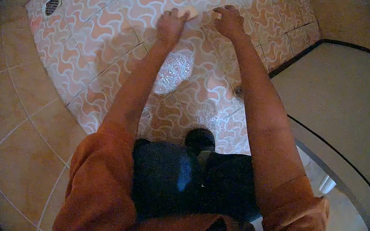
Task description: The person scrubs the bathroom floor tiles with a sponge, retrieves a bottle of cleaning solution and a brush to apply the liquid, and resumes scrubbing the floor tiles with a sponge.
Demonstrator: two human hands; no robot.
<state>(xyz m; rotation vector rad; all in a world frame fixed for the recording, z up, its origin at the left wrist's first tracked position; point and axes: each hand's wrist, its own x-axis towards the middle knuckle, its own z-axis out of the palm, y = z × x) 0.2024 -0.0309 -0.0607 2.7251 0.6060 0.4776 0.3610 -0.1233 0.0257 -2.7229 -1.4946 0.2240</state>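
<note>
Shiny swirl-patterned floor (92,5) with 1 drain (52,6), white glare (173,73), and orange-tan tiling (12,116) at left.

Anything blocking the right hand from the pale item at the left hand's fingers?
Nothing visible. Between the right hand and the pale item there's only a short gap of patterned tile floor. The left hand is at the item's near-left side and covers part of it, outside that gap.
</note>
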